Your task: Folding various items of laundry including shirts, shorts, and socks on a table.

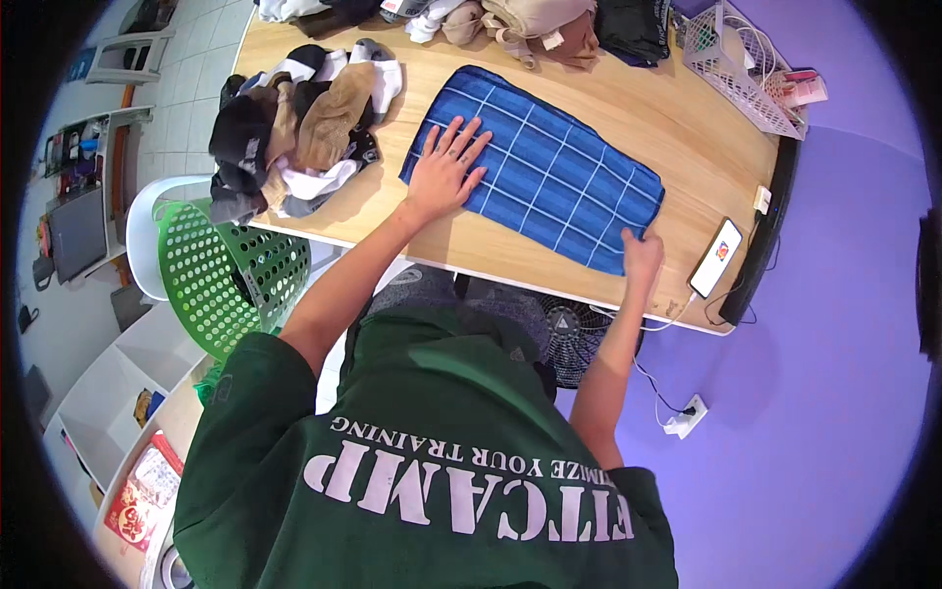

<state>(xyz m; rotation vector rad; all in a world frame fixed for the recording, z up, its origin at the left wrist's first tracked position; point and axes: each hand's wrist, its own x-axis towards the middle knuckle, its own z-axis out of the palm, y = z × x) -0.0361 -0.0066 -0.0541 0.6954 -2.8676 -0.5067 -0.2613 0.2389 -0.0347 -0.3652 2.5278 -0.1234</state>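
A blue checked cloth garment with white lines (548,173) lies folded in a long shape on the wooden table (706,162). Flat on its left end rests my left hand (445,173), palm down with the fingers spread. At the near right corner, my right hand (642,258) pinches the edge of the cloth between thumb and fingers. To the left is a heap of socks (331,110) in black, tan, white and grey, with part of it at the table's near edge.
More clothes (541,18) line the far edge. A white plastic basket (736,73) holds small items at the far right. Near the right edge are a phone (715,258) on a cable and a long black bar (762,235). A green perforated basket (213,272) stands below left.
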